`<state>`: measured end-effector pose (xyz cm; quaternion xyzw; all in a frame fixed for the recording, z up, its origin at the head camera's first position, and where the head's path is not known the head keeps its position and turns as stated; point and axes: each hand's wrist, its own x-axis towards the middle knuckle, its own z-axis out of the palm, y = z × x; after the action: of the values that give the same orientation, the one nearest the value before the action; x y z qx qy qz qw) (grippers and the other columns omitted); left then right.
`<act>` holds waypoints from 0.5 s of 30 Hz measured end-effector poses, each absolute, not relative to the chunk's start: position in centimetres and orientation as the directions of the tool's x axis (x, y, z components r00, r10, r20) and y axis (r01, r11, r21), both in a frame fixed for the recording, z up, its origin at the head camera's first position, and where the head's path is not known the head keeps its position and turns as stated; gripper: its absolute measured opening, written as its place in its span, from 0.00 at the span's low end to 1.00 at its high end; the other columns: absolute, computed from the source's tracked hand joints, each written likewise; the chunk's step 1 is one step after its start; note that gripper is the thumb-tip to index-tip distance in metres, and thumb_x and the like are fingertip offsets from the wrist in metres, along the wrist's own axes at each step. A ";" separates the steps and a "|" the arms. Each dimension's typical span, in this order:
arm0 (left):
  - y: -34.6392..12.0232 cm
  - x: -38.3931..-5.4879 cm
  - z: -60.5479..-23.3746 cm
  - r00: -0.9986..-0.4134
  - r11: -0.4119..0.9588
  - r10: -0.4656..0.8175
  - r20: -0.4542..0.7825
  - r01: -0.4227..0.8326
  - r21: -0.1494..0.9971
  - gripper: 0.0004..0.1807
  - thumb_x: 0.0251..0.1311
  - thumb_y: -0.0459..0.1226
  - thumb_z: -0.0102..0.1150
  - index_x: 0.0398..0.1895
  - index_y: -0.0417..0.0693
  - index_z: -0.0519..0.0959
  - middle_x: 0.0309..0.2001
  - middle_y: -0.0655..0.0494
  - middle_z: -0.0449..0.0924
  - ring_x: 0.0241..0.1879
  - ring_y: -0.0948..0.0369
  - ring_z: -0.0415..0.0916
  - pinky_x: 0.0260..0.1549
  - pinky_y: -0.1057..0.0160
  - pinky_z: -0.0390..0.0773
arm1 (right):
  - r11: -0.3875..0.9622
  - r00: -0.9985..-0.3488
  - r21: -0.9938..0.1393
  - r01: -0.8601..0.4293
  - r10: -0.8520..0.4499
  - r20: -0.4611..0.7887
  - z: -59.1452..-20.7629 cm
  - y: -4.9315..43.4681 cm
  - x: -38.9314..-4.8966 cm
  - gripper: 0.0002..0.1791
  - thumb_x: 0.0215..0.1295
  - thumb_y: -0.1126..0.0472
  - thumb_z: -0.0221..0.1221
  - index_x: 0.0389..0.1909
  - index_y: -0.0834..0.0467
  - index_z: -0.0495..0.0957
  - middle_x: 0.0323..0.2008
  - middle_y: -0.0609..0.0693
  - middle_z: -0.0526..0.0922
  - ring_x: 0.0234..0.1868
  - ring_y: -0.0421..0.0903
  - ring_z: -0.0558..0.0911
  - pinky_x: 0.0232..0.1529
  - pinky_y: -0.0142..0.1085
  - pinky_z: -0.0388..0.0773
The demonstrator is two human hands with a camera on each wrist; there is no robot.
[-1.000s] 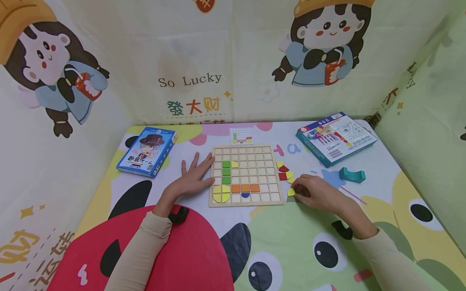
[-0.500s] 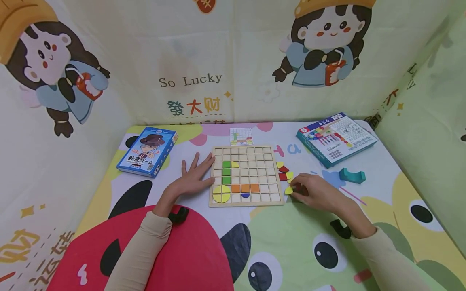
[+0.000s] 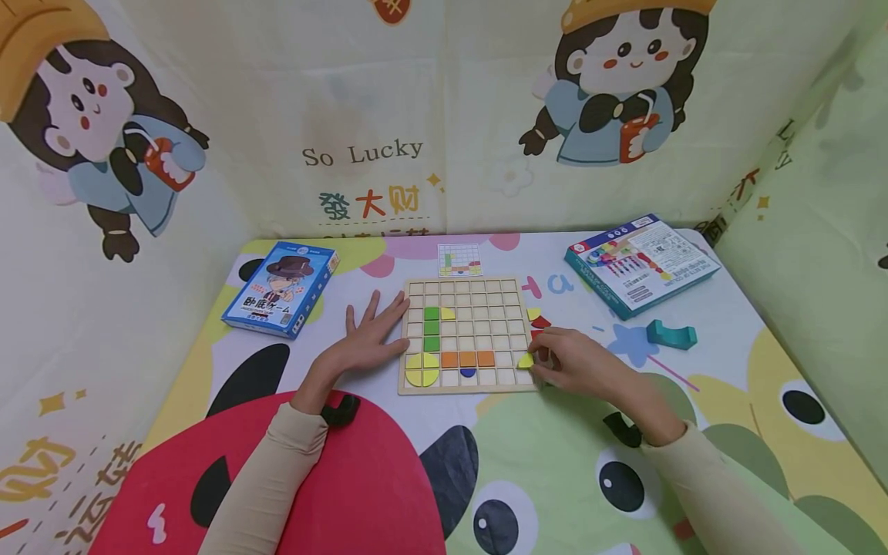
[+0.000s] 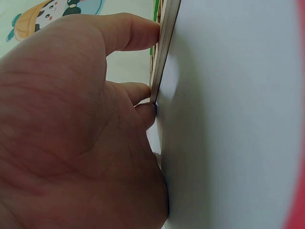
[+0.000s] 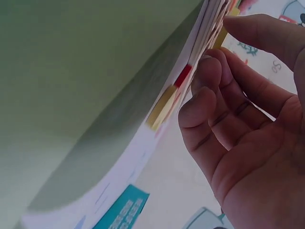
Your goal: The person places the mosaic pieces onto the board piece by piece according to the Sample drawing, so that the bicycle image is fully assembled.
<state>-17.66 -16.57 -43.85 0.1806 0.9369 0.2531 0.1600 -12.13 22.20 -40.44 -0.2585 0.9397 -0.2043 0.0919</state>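
Note:
My left hand (image 3: 362,338) lies with spread, straight fingers at the left edge of the wooden grid board (image 3: 479,299); in the left wrist view its fingertips touch the board's rim (image 4: 164,52). Over the board's lower right corner, my right hand (image 3: 579,362) pinches a yellow tile (image 3: 525,361) with one rounded side. The right wrist view has this tile (image 5: 221,36) between thumb and fingertips. On the board are green squares (image 3: 432,329), orange squares (image 3: 468,359), a blue half-disc (image 3: 468,371), a yellow circle of tiles (image 3: 422,370) and a single yellow tile (image 3: 447,314).
Loose red tiles (image 3: 541,322) and a yellow tile (image 3: 533,314) lie right of the board, partly hidden by my right hand. A pattern card (image 3: 459,260) sits behind it. A blue box (image 3: 280,289), a teal-edged box (image 3: 641,266) and a teal curved block (image 3: 671,334) stand farther out.
My right hand has moved left with the yellow tile, from the table beside the board to above its right edge. The left hand has stayed in place.

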 end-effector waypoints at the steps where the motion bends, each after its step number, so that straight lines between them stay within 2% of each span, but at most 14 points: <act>1: -16.6 -17.7 -43.9 -0.883 0.808 0.419 -0.210 0.258 0.530 0.47 0.72 0.55 0.52 0.88 0.56 0.46 0.89 0.54 0.37 0.87 0.42 0.18 0.75 0.26 0.13 | 0.781 -0.848 -0.433 -0.450 -0.526 -0.068 -40.4 21.9 -12.2 0.14 0.66 0.58 0.72 0.50 0.55 0.86 0.33 0.42 0.81 0.36 0.39 0.75 0.36 0.28 0.76; 15: -16.7 -17.8 -43.9 -0.882 0.801 0.420 -0.214 0.250 0.543 0.47 0.71 0.55 0.53 0.88 0.57 0.46 0.89 0.57 0.36 0.87 0.44 0.16 0.75 0.27 0.12 | 0.778 -0.832 -0.402 -0.483 -0.551 -0.066 -40.5 19.4 -13.3 0.14 0.66 0.58 0.72 0.50 0.55 0.87 0.38 0.45 0.83 0.39 0.40 0.76 0.41 0.33 0.79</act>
<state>-17.78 -16.68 -43.92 0.1791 0.9348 0.2592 0.1639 -13.33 19.42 -40.50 -0.2755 0.9384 -0.1878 0.0903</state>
